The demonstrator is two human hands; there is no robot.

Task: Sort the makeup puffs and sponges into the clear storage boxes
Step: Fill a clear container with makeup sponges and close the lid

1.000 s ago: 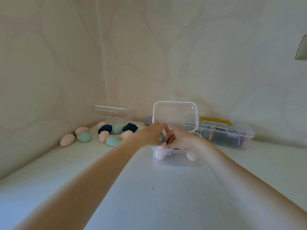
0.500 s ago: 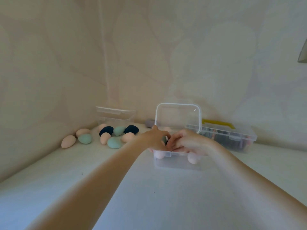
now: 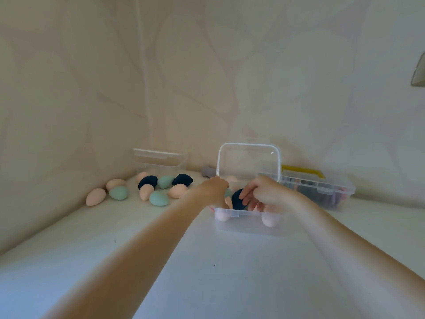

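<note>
Starting at the left of the frame: a loose bunch of egg-shaped sponges sits on the white table (image 3: 69, 261) near the wall corner. There's a peach sponge (image 3: 96, 197) furthest left, a mint sponge (image 3: 118, 192) just beside it, then a mixed cluster of peach, mint and two navy ones, like the navy sponge (image 3: 147, 182) toward the back. Behind that cluster, against the wall, stands an empty clear box (image 3: 160, 160).

Middle of the frame is the open clear box (image 3: 241, 223) with its lid (image 3: 249, 161) flipped upright at the back. A couple of pale pink sponges show through its front wall, one at each lower corner. Both hands are over this box. The left hand (image 3: 212, 188) is at the box's left edge, fingers tucked down inside, so I honestly can't tell if it's gripping anything. The right hand (image 3: 264, 192) has its fingers curled onto a dark navy sponge (image 3: 236, 199) sitting in the box, with a bit of mint and peach peeking next to it.

Right of center, behind the open box, there's a closed clear case (image 3: 322, 189) with a yellow handle, contents too blurry to make out.
</note>
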